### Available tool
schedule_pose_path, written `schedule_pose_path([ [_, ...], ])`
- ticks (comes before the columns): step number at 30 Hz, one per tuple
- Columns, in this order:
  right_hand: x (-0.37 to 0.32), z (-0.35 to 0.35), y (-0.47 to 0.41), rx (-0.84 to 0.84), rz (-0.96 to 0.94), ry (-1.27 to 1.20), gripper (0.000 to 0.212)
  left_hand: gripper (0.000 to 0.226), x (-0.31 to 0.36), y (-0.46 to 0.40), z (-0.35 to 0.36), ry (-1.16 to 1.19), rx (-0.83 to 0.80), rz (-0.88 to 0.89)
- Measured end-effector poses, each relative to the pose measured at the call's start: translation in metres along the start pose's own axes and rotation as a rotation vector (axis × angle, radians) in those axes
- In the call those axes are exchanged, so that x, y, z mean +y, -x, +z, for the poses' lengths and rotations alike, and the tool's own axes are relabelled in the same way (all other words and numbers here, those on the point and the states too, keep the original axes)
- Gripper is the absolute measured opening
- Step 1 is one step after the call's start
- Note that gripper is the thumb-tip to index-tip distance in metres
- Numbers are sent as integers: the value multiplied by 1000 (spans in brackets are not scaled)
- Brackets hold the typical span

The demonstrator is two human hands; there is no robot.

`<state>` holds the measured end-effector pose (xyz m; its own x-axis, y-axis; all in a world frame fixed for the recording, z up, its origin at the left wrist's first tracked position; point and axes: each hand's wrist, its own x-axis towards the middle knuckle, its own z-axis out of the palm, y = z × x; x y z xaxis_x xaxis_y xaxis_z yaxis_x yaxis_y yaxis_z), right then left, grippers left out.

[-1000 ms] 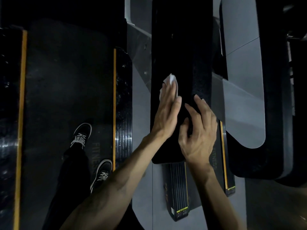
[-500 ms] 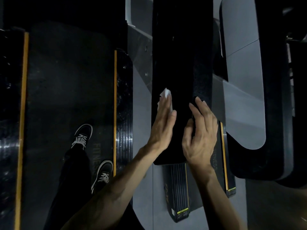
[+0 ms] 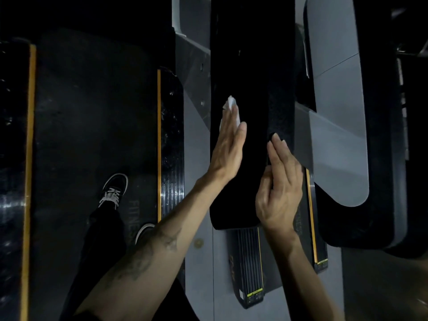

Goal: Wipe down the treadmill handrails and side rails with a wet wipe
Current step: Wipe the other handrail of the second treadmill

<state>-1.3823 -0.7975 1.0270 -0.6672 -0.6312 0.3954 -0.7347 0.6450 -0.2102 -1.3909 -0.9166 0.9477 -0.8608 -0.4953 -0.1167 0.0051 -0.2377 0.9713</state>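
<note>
Head view: a broad black padded treadmill handrail (image 3: 250, 66) runs from 12 o'clock down to the centre of the frame, ending in a rounded tip. The left hand (image 3: 228, 147) lies flat against the rail's left side, fingers straight and together pointing to 12 o'clock, pressing a crumpled white wet wipe (image 3: 230, 105) onto the rail; the wipe shows just past the fingertips and under the palm edge. The right hand (image 3: 279, 188) rests on the rail's right edge near its tip, at 5 o'clock from the left hand, fingers straight and holding nothing. At 9 o'clock lies a dark treadmill belt (image 3: 92, 112) bordered by yellow-striped black side rails (image 3: 171, 147), with a black sneaker with white laces (image 3: 114, 188) standing on it. A grey and black curved handrail (image 3: 335, 135) sits at 3 o'clock.
</note>
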Motion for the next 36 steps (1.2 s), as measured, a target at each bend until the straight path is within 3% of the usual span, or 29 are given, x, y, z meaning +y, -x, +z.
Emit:
schedule_pose_path([
  [3, 2, 1, 1, 15, 1, -20, 48, 74, 0, 22, -1, -17, -39, -1],
  [8, 3, 4, 1, 40, 12, -12, 40, 75, 9, 57, 15, -68, -134, 248],
  [14, 1, 3, 1, 36, 31, -1, 45, 75, 28, 19, 18, -83, -106, 318],
  [20, 0, 1, -1, 18, 10, 33, 54, 71, 23, -28, 2, -127, -82, 167],
  [26, -2, -5, -8, -19, 14, 72, 46, 76, 11, -7, -8, -87, -88, 42],
  [31, -1, -3, -7, -57, 29, 145, 45, 84, 19, 34, 10, -109, -126, 142],
  [36, -4, -7, -12, -111, 46, 175, 45, 86, 35, 5, 10, -87, -121, 172],
])
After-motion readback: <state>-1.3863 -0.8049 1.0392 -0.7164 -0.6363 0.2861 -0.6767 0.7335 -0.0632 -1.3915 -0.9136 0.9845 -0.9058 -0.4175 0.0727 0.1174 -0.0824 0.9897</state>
